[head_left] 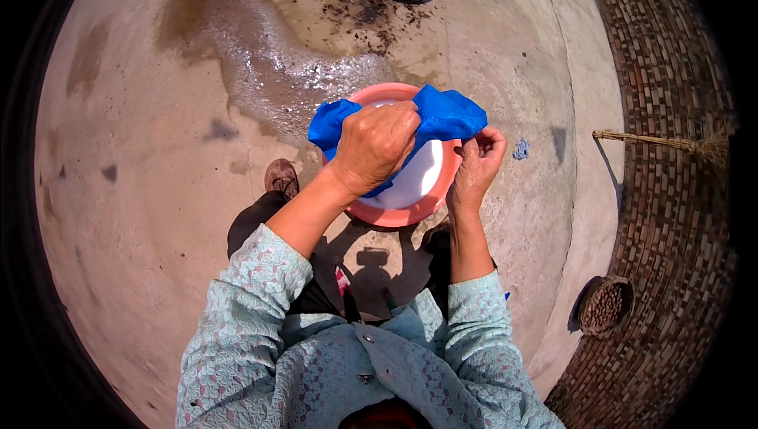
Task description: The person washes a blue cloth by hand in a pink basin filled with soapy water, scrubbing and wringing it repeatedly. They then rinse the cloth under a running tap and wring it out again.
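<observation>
left hand (373, 148) clenched on blue cloth (450, 114); right hand (478, 164) curled at its edge, pinch indiscernible; slackened hold could drop it into pink basin (395, 216).

Blue cloth (450, 117): is being gripped in the left hand (377, 146) and touched at its right end by the right hand (477, 167). Pink basin (395, 217): is being overhung by the cloth; whitish liquid (418, 180) is being held inside. Concrete floor (142, 231): is being wetted by a puddle (276, 73) beyond the basin. Broom (663, 141), basket of brown lumps (606, 307): are being seen at right, by brickwork (671, 216).
</observation>
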A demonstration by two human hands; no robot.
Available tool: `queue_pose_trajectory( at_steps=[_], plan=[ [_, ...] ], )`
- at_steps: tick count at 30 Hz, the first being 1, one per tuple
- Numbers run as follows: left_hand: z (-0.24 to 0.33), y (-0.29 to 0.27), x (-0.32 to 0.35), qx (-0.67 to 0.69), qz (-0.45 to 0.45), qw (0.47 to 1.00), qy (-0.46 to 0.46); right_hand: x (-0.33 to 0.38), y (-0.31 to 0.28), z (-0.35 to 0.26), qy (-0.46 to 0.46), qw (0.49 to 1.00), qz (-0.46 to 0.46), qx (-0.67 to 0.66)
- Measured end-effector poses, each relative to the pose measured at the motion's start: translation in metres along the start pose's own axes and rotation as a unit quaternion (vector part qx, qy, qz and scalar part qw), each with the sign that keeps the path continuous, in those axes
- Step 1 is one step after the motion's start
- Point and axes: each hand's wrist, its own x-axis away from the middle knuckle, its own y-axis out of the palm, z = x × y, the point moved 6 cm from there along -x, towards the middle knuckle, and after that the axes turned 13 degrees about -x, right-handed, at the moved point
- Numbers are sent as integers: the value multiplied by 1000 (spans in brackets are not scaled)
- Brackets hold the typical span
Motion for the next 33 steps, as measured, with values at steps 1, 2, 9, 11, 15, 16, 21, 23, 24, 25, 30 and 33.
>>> queue_pose_trajectory(
  at_steps=[1,2,9,11,15,16,21,23,24,25,30,33],
  plan=[
    [1,0,0,-12,2,1000,7,4,2,2,3,1000,8,-11],
    [2,2,1,-24,-5,1000,12,8,7,0,-10,1000,4,-15],
    [12,9,7,-51,-5,998,39,37,45,8,124,974,-192,-14],
    [15,11,9,-49,-12,998,43,37,47,5,134,976,-160,-59],
    [19,15,12,-28,19,998,59,35,45,2,120,980,-113,-110],
    [21,13,11,-22,41,997,65,34,43,3,113,980,-113,-114],
    [17,7,4,71,-10,997,24,23,34,6,102,965,-124,-209],
    [8,6,4,97,-5,995,-22,22,38,1,104,952,-136,-253],
    [1,7,4,105,6,993,-54,20,39,-2,104,945,-143,-274],
    [-5,6,4,113,17,990,-86,17,39,-5,103,938,-150,-294],
    [-44,12,18,0,-126,963,-238,2,31,-6,155,898,-99,-399],
    [-50,16,25,-48,-198,947,-250,-4,28,-4,216,852,-87,-468]
  ],
)
